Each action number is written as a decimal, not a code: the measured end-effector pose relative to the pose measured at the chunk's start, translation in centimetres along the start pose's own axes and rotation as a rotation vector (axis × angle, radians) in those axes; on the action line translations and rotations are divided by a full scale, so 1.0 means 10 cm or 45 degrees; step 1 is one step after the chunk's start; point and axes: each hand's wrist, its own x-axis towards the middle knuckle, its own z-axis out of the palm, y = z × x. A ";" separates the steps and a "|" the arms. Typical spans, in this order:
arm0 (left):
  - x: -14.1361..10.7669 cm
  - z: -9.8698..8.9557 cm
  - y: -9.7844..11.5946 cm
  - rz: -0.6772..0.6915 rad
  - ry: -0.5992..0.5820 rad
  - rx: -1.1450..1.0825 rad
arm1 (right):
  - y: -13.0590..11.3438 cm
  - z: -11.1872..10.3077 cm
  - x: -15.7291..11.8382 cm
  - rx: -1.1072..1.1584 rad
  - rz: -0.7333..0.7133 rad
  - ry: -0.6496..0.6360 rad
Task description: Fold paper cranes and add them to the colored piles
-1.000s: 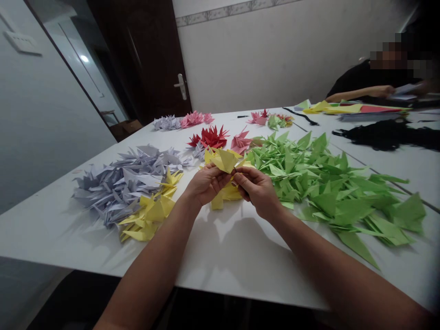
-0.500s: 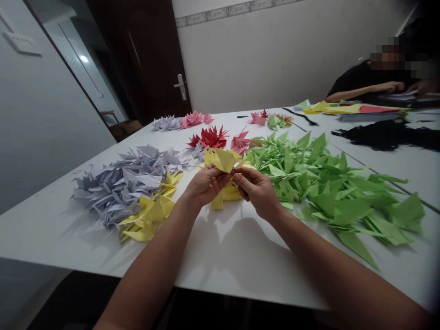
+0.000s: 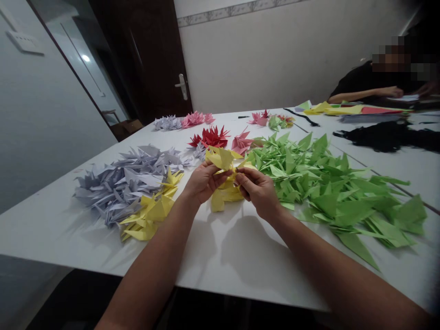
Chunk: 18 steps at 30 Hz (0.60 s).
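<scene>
On the worktop (image 3: 62,224), a middle paper pile (image 3: 217,202) lies between a left heap (image 3: 129,183) and a right heap (image 3: 323,181), with paper clusters (image 3: 210,137) behind it.

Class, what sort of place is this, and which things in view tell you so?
Probably a craft workroom: heaps of folded paper on a white table, a hand-held yellow piece, and a co-worker at the far right.

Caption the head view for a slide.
Left hand holds folded yellow paper, right hand pinching at its edge, between a lilac paper pile and a green paper pile.
</scene>
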 end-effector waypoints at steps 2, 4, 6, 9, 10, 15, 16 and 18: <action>0.03 -0.06 0.09 0.188 0.192 0.007 | 0.02 -0.01 0.01 0.004 -0.010 0.066; 0.06 -0.15 0.19 0.392 0.411 0.046 | 0.03 -0.02 0.02 -0.011 -0.020 0.103; 0.11 -0.25 0.26 0.537 0.575 0.110 | 0.03 -0.03 0.02 -0.022 -0.026 0.109; 0.16 -0.36 0.28 0.570 0.656 0.198 | 0.04 -0.03 0.01 -0.025 -0.026 0.099; 0.18 -0.39 0.27 0.560 0.651 0.236 | 0.04 -0.02 0.01 -0.023 -0.027 0.097; 0.24 -0.44 0.10 0.561 0.488 0.632 | 0.04 -0.02 0.01 -0.009 -0.035 0.118; 0.25 -0.45 0.07 0.586 0.447 0.725 | 0.04 -0.02 0.01 -0.012 -0.034 0.122; 0.29 -0.48 0.03 0.667 0.430 0.851 | 0.04 -0.02 0.01 -0.020 -0.032 0.127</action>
